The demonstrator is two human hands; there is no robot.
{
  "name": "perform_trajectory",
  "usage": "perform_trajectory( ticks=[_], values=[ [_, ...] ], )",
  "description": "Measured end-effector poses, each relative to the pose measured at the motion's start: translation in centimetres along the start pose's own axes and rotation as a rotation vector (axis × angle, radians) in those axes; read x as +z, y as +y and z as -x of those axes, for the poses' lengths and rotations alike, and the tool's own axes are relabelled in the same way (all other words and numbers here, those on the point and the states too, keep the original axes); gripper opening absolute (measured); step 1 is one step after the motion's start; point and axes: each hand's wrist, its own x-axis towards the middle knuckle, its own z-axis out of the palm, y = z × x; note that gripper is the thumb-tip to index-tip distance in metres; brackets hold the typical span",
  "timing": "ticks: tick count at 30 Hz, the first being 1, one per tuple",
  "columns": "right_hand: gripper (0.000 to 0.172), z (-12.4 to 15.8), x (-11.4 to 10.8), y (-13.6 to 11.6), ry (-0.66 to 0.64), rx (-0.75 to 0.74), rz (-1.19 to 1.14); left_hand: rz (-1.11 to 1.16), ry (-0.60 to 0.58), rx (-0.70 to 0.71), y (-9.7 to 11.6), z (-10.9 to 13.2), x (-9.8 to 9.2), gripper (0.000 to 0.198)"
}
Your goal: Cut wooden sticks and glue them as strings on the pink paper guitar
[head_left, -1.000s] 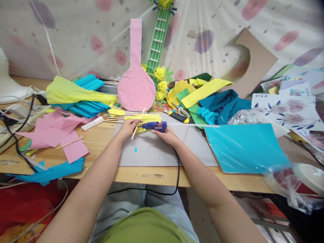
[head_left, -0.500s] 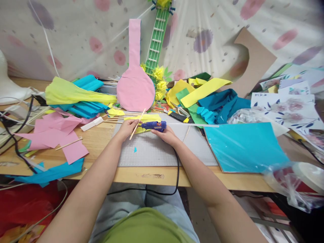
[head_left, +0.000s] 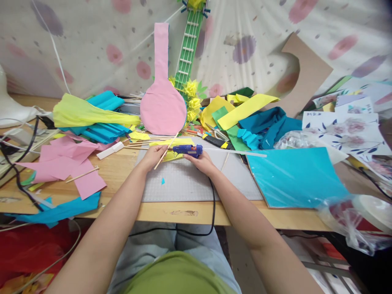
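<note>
My left hand point(head_left: 154, 157) pinches a thin wooden stick point(head_left: 166, 151), which slants up to the right. My right hand point(head_left: 202, 161) grips a blue hot glue gun point(head_left: 190, 150), its nozzle pointing left and close to the stick. A long clear glue stick point(head_left: 235, 152) juts out of the gun's back, and a black cord point(head_left: 214, 204) hangs from it over the table edge. Beneath both hands lie a grey cutting mat point(head_left: 183, 188) and yellow paper point(head_left: 171, 158). Behind them a pink paper-covered lute-like shape point(head_left: 163, 107) stands upright.
Pink paper scraps point(head_left: 61, 159) and crumpled blue and yellow crepe paper point(head_left: 92, 112) lie left. A black-yellow utility knife point(head_left: 217, 141) rests behind the mat. A turquoise sheet point(head_left: 297, 177) and a plastic-wrapped roll point(head_left: 367, 214) lie right. A green fretted neck point(head_left: 187, 49) leans at the back.
The wooden stick in my left hand has tilted further over to the right. The glue gun has turned slightly, its glue stick's far end now a little lower.
</note>
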Motion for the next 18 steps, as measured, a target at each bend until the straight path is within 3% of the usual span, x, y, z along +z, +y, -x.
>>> perform_trajectory(
  ticks=[8,18],
  values=[
    [0.040,-0.08,-0.27,0.16,0.076,0.012,0.052,-0.012,-0.075,-0.015,0.12,0.05,-0.17,0.043],
    [0.042,-0.01,-0.61,-0.27,0.156,0.068,0.070,-0.050,-0.086,-0.004,0.35,0.22,-0.17,0.044]
  ],
)
